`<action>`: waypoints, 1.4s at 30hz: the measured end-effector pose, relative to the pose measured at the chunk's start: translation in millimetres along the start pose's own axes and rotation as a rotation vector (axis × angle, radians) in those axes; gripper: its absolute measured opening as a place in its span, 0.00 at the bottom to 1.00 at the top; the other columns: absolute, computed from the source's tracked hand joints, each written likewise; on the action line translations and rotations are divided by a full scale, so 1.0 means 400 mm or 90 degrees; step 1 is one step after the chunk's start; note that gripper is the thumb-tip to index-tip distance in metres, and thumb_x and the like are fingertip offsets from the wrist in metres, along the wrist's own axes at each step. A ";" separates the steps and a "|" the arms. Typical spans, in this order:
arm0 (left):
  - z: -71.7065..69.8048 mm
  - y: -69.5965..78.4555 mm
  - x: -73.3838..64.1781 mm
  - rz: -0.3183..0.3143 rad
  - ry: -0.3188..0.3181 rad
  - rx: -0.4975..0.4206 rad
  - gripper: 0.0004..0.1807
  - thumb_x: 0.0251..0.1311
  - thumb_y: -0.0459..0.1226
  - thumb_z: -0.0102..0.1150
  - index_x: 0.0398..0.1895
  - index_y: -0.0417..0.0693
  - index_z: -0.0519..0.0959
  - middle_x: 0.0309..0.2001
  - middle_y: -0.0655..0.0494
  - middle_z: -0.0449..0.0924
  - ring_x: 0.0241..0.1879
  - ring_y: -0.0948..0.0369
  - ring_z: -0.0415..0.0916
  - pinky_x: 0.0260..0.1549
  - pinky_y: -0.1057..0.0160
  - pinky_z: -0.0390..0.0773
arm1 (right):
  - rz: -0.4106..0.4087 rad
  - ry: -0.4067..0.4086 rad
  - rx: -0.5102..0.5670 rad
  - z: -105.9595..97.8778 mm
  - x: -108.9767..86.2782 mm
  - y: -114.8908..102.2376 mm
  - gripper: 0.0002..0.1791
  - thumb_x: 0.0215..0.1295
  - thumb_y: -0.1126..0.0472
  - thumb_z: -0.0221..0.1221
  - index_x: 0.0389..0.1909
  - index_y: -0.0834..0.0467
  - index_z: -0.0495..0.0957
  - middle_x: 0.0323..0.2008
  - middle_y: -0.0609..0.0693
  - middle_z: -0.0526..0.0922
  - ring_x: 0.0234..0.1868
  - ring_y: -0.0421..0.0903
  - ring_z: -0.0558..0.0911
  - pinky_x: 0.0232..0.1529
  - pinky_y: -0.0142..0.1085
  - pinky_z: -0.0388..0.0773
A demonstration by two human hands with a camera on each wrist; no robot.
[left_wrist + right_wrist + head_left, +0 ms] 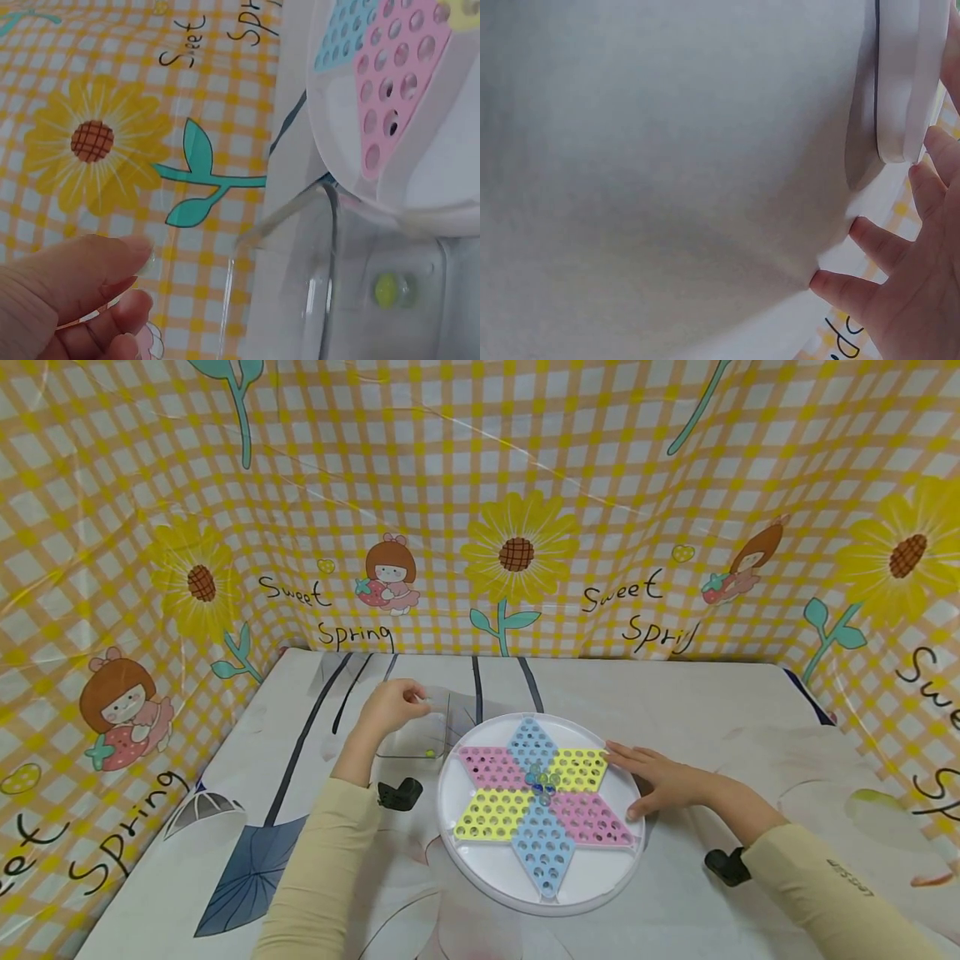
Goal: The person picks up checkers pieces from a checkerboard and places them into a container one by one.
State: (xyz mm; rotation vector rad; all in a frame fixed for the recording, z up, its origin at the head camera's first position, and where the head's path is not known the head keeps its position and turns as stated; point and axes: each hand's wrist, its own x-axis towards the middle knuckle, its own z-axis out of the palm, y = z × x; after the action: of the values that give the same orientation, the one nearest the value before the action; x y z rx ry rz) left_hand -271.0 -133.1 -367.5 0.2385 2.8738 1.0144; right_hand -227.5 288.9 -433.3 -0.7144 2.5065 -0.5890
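A round white Chinese checkers board (480,872) with blue, pink and yellow star points lies on the table. Several glass marbles (540,781) sit clustered at its centre. To its left stands a clear plastic box (330,262) with a yellow-green marble (386,290) inside. My left hand (393,703) is raised above the box, thumb and finger pinching a small glassy marble (150,260), mostly hidden by the fingertips. My right hand (667,783) rests at the board's right rim with its fingers spread, some fingertips on the tablecloth.
A black wrist-camera mount (400,794) is at the left sleeve and another mount (727,866) at the right. A printed cloth (645,693) covers the table. Behind and at both sides hangs a yellow checked curtain (450,468).
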 end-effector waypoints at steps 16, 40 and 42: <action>-0.011 -0.070 -0.010 -0.054 0.014 -0.015 0.12 0.55 0.39 0.60 0.39 0.42 0.78 0.35 0.48 0.74 0.31 0.56 0.68 0.29 0.62 0.69 | 0.003 -0.003 0.005 -0.002 0.003 -0.002 0.52 0.47 0.43 0.65 0.68 0.62 0.52 0.70 0.63 0.43 0.66 0.70 0.43 0.57 0.67 0.46; 0.012 -0.081 -0.010 -0.069 -0.017 -0.042 0.14 0.56 0.39 0.59 0.43 0.41 0.77 0.38 0.48 0.74 0.35 0.55 0.69 0.33 0.60 0.70 | -0.003 0.011 -0.024 0.002 -0.002 -0.007 0.52 0.47 0.41 0.64 0.67 0.63 0.53 0.69 0.64 0.45 0.66 0.71 0.45 0.57 0.67 0.47; 0.017 -0.069 -0.009 -0.030 -0.023 -0.058 0.14 0.56 0.38 0.59 0.44 0.39 0.77 0.35 0.49 0.74 0.33 0.57 0.68 0.30 0.62 0.69 | -0.004 0.011 -0.025 0.002 -0.002 -0.006 0.52 0.47 0.41 0.64 0.67 0.63 0.53 0.69 0.64 0.45 0.66 0.70 0.45 0.57 0.67 0.47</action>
State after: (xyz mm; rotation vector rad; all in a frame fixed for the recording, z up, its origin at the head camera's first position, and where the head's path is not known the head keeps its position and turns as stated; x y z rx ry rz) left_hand -269.8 -150.7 -390.3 0.1808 2.7784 1.1170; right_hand -225.5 287.3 -432.6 -0.7351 2.5395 -0.5524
